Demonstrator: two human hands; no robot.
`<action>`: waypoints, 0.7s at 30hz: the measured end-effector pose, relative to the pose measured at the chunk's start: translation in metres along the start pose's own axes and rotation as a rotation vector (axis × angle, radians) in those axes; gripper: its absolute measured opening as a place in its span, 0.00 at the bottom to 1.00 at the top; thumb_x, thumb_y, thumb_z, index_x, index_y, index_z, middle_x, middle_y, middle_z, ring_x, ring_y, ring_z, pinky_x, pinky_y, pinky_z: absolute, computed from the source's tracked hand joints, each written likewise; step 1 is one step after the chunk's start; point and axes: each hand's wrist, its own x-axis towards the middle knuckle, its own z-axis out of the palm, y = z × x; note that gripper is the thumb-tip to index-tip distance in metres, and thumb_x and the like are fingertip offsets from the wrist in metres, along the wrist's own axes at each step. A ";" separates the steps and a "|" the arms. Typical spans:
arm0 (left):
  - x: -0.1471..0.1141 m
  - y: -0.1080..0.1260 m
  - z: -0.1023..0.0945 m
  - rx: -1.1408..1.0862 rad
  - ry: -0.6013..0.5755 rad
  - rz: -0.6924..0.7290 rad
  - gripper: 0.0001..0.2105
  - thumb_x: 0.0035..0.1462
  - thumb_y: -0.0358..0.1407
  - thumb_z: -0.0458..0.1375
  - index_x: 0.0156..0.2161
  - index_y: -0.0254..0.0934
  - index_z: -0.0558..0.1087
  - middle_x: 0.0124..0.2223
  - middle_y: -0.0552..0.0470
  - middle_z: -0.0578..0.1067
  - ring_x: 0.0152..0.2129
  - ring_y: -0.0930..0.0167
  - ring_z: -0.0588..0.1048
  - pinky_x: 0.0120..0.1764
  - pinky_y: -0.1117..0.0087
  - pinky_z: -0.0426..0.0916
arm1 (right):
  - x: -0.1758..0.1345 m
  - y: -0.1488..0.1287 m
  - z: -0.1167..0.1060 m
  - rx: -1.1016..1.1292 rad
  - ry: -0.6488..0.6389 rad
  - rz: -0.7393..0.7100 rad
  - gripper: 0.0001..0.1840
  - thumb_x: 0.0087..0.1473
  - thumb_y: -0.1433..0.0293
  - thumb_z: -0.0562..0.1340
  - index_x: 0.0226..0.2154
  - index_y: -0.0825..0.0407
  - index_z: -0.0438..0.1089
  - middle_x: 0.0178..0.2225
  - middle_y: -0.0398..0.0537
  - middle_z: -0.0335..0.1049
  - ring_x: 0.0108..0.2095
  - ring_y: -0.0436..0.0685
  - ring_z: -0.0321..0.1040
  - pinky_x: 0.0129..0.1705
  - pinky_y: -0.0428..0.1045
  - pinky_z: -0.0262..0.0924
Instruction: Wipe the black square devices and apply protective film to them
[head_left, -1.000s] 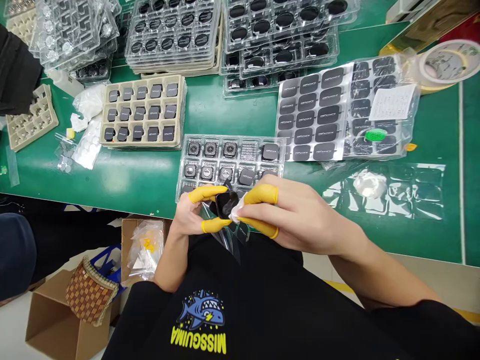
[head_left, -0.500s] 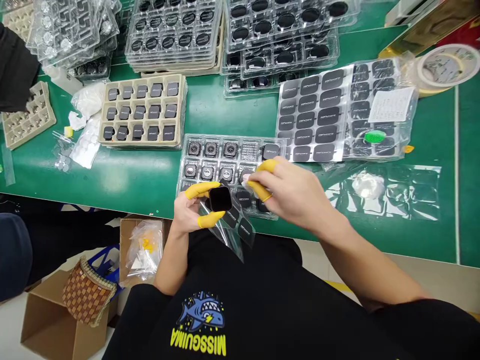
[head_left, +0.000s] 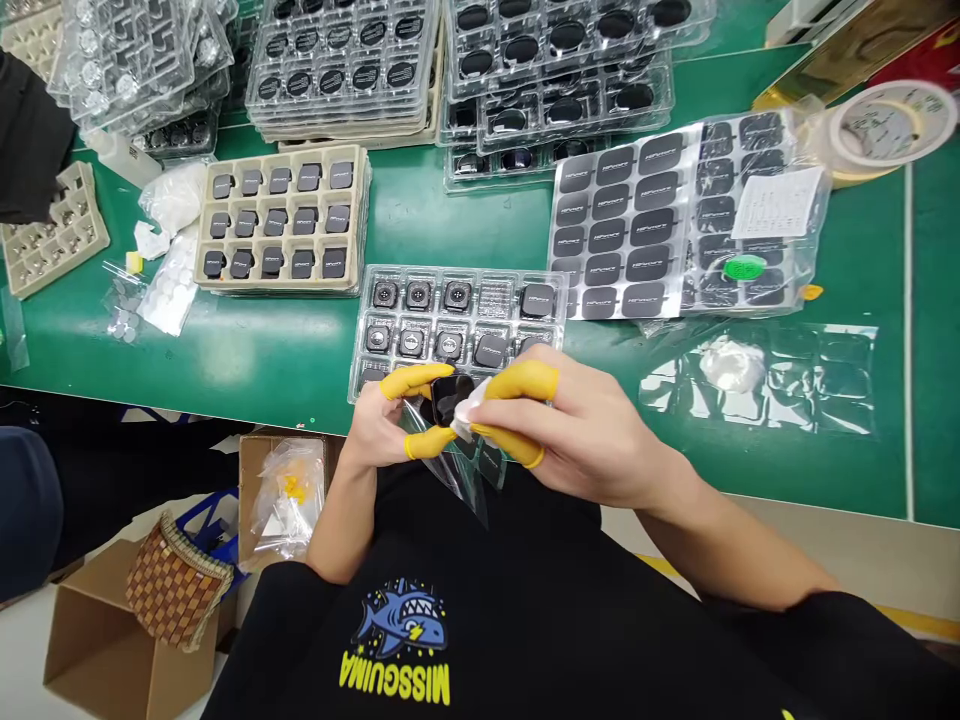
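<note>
My left hand (head_left: 379,425), with yellow finger cots, pinches a square smartwatch body (head_left: 444,394) by its edges, its black screen facing up. A crumpled white wipe (head_left: 468,406) is in the closed fingers of my right hand (head_left: 589,430), which also wears yellow cots. The wipe touches the screen's right side and hides part of it. Beneath the watch hangs a clear film strip with dark square stickers (head_left: 491,464); whether my left hand grips it I cannot tell. Just behind both hands lies a clear plastic tray (head_left: 358,335) of watch bodies, partly covered by my hands.
A beige tray (head_left: 358,262) of dark square pieces stands left. Sticker sheets (head_left: 630,225) lie right, near a tape roll (head_left: 892,120) and a white wad (head_left: 733,363) on clear film. Stacked clear trays (head_left: 341,115) line the back. An open carton (head_left: 135,625) sits below left.
My right hand has moved left and down, bringing the wipe from above the tray onto the watch screen. My left hand still holds the watch, now slightly farther right and tilted.
</note>
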 end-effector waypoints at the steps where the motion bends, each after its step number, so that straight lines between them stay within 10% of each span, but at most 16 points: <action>1: 0.000 0.000 0.000 0.023 -0.015 0.012 0.30 0.51 0.47 0.79 0.58 0.38 0.84 0.37 0.51 0.87 0.29 0.71 0.84 0.36 0.72 0.80 | 0.003 0.000 0.003 -0.033 -0.025 -0.033 0.06 0.70 0.75 0.66 0.48 0.52 0.77 0.38 0.51 0.80 0.35 0.57 0.70 0.35 0.52 0.65; 10: 0.000 0.000 0.005 -0.040 0.087 0.025 0.29 0.50 0.39 0.81 0.57 0.38 0.84 0.39 0.51 0.88 0.31 0.72 0.85 0.37 0.75 0.81 | 0.011 0.026 0.015 -0.435 0.046 -0.016 0.08 0.72 0.74 0.63 0.42 0.55 0.79 0.34 0.53 0.74 0.36 0.60 0.63 0.35 0.54 0.59; 21: 0.006 0.008 0.004 -0.143 0.153 0.049 0.28 0.49 0.36 0.81 0.57 0.41 0.85 0.36 0.53 0.88 0.29 0.74 0.84 0.33 0.78 0.79 | -0.016 0.015 -0.013 -0.143 0.167 0.147 0.11 0.64 0.77 0.71 0.45 0.45 0.78 0.38 0.46 0.78 0.34 0.56 0.74 0.34 0.53 0.68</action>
